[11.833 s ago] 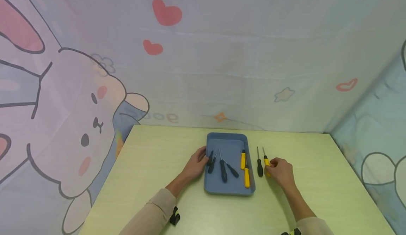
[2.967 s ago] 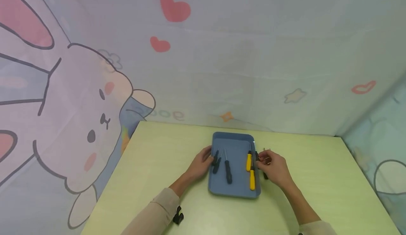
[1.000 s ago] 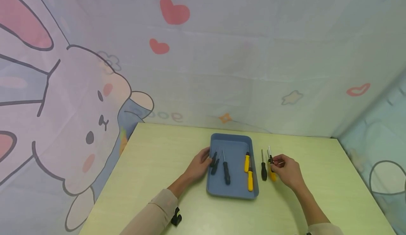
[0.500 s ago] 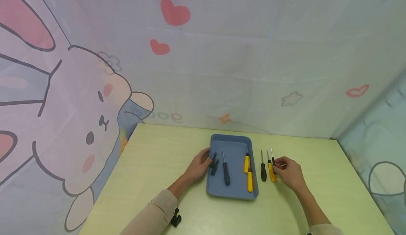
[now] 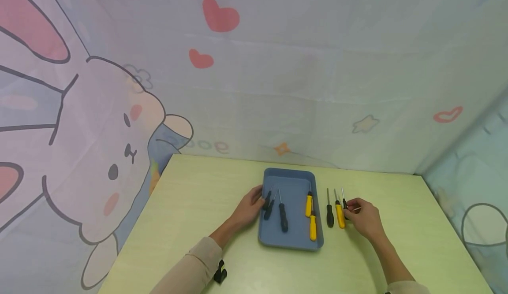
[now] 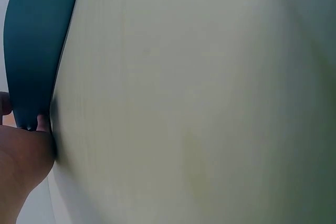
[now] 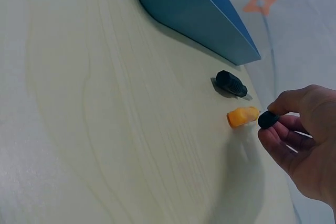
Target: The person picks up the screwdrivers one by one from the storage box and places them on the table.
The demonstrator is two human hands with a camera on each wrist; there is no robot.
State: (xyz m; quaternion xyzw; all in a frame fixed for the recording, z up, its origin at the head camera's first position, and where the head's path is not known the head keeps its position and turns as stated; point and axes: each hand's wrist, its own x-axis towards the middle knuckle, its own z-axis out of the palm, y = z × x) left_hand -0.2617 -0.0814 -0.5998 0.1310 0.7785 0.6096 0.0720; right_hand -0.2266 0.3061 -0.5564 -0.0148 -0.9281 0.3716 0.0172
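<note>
My left hand point(image 5: 247, 208) grips the left rim of a blue-grey tray point(image 5: 291, 237), thumb over the edge. Between thumb and fingertips, my right hand point(image 5: 364, 219) pinches a small black screwdriver point(image 7: 268, 119), its shaft pointing to the back. It is just right of a yellow screwdriver point(image 5: 340, 217) on the table. Left of that lies another black screwdriver point(image 5: 330, 217), roughly parallel. Inside the tray, three black screwdrivers point(image 5: 283, 218) lie on the left side and two yellow screwdrivers point(image 5: 313, 228) along the right wall.
The pale yellow-green table point(image 5: 206, 175) runs back to a printed cloth wall point(image 5: 278, 87) with a rabbit and hearts. A second cloth point(image 5: 476, 175) hangs along the right side. A black strap piece point(image 5: 220, 272) shows at my left sleeve.
A black screwdriver has left the tray: my right hand carried it over the right rim, past the yellow one, then lowered it at that one's right. My left hand stays on the tray.
</note>
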